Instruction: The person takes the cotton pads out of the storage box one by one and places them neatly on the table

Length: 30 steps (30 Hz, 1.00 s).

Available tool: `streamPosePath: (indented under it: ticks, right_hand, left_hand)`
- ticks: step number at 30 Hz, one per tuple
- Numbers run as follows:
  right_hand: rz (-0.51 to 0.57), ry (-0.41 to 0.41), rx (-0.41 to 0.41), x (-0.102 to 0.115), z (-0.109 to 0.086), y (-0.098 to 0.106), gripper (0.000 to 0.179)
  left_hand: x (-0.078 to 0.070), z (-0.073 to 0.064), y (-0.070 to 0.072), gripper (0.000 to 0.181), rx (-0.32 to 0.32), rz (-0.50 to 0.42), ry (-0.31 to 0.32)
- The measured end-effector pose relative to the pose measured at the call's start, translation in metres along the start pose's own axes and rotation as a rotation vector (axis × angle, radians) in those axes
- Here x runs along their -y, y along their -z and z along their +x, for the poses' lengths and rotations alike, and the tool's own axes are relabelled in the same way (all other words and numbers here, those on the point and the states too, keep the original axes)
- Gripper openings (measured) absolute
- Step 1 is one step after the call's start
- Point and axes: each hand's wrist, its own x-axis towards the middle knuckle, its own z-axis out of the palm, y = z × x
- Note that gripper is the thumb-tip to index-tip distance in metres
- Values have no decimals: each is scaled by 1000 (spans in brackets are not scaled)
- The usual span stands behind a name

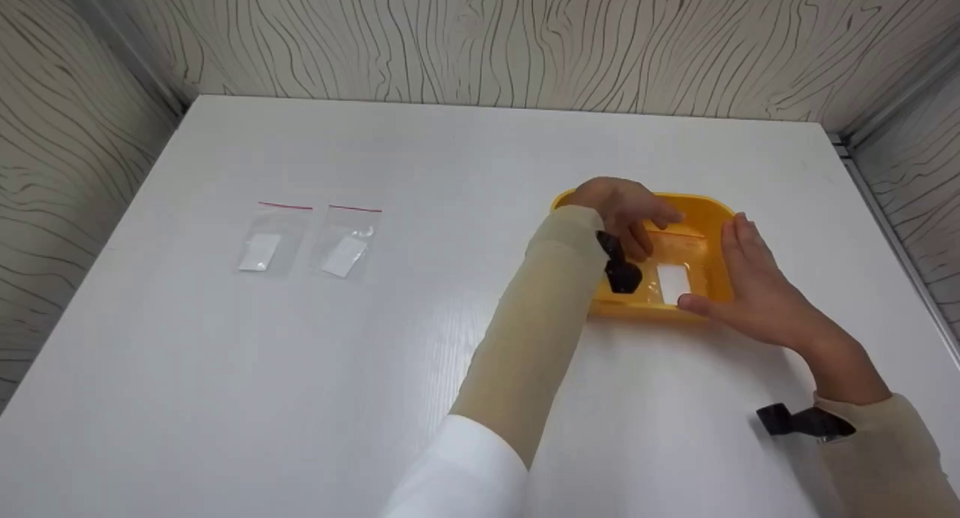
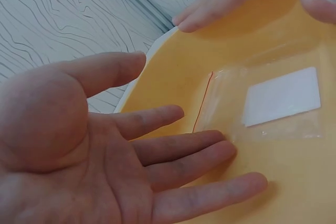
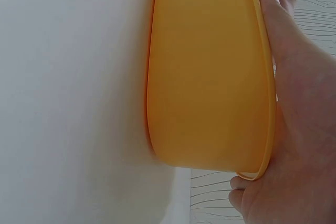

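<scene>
A yellow plastic tub (image 1: pixel 652 312) stands on the right part of the table. Inside it lies a clear zip bag (image 2: pixel 226 98) with a red strip and a white card (image 1: pixel 673 284). My left hand (image 1: pixel 622 207) reaches over the tub's far left rim, fingers spread and holding nothing; in the left wrist view the fingertips are low over the tub's floor beside the bag. My right hand (image 1: pixel 765 293) rests on the tub's near right corner, its straight fingers along the right rim and its thumb over the near rim. The right wrist view shows the tub's outer wall (image 3: pixel 210 77).
Two more clear zip bags with red strips, a left one (image 1: pixel 274 241) and a right one (image 1: pixel 349 242), lie side by side on the left half of the white table (image 1: pixel 300 398). Patterned panels (image 1: pixel 450 38) stand behind the table and at both sides.
</scene>
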Motion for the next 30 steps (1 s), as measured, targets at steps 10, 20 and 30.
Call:
streamPosePath:
  ticks: [10,20,30]
  right_hand:
    - [-4,4,3,0,0,1,125]
    - [7,10,-4,0,-1,1,125]
    - [19,23,0,0,-1,0,125]
  left_hand:
    - [-5,-2,-14,39,43,0,14]
    - [-9,7,-15,39,119,81,-81]
    - [-8,-1,-19,36,61,-57,-60]
